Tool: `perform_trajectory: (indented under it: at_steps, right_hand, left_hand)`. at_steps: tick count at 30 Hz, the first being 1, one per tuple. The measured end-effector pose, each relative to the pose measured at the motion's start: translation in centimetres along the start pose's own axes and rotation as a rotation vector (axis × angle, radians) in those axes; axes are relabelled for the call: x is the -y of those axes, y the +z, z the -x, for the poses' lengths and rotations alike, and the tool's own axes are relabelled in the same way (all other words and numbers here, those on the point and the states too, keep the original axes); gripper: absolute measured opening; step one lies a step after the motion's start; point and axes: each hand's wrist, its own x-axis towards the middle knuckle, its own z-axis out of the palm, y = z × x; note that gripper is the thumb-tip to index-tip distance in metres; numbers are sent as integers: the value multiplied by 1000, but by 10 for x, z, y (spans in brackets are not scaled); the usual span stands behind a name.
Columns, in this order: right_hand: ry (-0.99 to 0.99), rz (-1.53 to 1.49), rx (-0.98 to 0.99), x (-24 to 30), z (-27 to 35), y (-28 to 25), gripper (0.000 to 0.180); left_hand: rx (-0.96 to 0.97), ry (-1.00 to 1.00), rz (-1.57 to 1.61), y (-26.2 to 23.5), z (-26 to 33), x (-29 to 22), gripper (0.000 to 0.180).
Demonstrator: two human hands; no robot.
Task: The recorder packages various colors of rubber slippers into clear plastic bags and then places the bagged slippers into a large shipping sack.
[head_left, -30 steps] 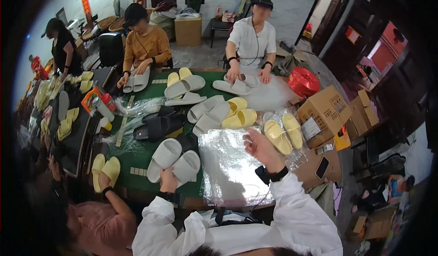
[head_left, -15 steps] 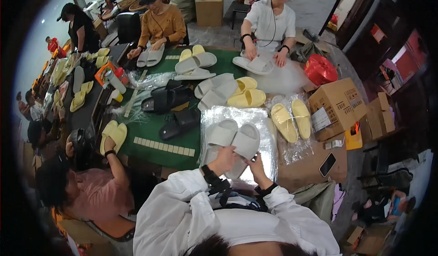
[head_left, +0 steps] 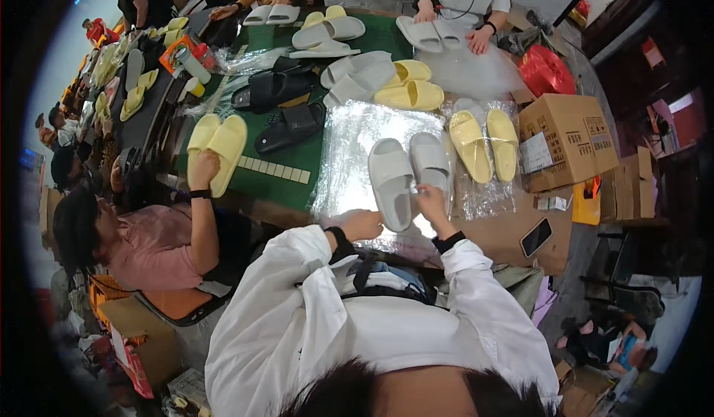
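Observation:
A pair of light grey slippers lies side by side over silvery clear plastic bags [head_left: 346,164], toes pointing away from me. My left hand [head_left: 362,225] is at the heel of the left grey slipper [head_left: 392,186], its curled fingers against the slipper's outer edge and its fingertips partly hidden. My right hand [head_left: 431,204] grips the right grey slipper [head_left: 431,160] near its heel. Just right of them, a yellow pair [head_left: 470,148] rests on clear plastic.
Black slippers [head_left: 275,87], more grey slippers [head_left: 360,78] and yellow ones [head_left: 409,93] lie farther back. A cardboard box [head_left: 569,138] and a phone [head_left: 536,237] are at the right. A co-worker at left holds yellow slippers [head_left: 227,149]; another handles grey slippers [head_left: 424,34] across the table.
The overlapping, tilted grey slippers have come apart and now lie side by side with toes away. My left hand has shifted from the strap area to the heel. The view has tilted downward.

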Motion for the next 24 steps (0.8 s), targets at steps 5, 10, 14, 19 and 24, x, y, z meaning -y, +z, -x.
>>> perform_trajectory:
  at_steps: [5,10,14,19,24]
  right_hand:
    - [-273,440,-219,-13,-9,46,39]
    - [-227,312,-67,-2,-37,45,36]
    - [-299,154,6,12,-17,24,25]
    - [-186,-359,210,-29,20,-30,28]
    - [89,-608,695,-50,78,-80,35]
  left_hand:
    - [-311,72,-283,19,51,-12,31]
    - [-331,124,-505,35,46,-15,41]
    - [-305,136,-543,33,43,-10,43]
    - [-149,211,-559,14,41,-13,43]
    - [-72,278,-668,7,28,-7,56]
